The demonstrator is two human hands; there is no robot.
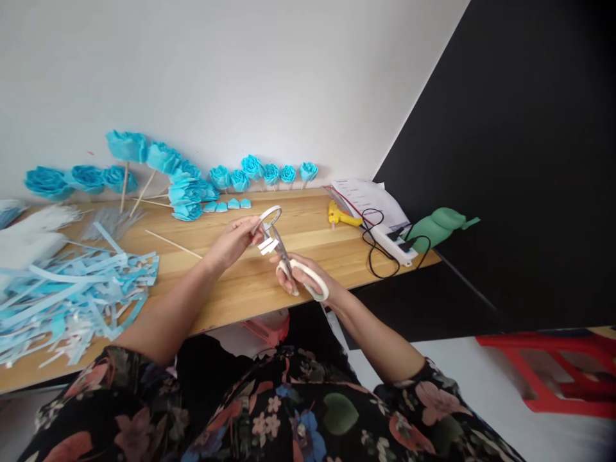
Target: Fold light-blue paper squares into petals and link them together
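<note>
My left hand (234, 240) pinches a curled white paper strip (267, 221) above the wooden table (312, 231). My right hand (301, 276) grips white-handled scissors (293, 266), their blades pointing up at the strip's lower end. Small white cut pieces hang at the blades. Both hands hover over the table's front edge, close together.
Blue paper flowers on sticks (144, 160) line the wall. A heap of blue and white paper strips (72, 289) lies at left. A yellow glue gun (341, 217), a power strip with black cable (385, 247), papers and a green object (440, 224) sit at right. A red stool (553, 369) stands on the floor.
</note>
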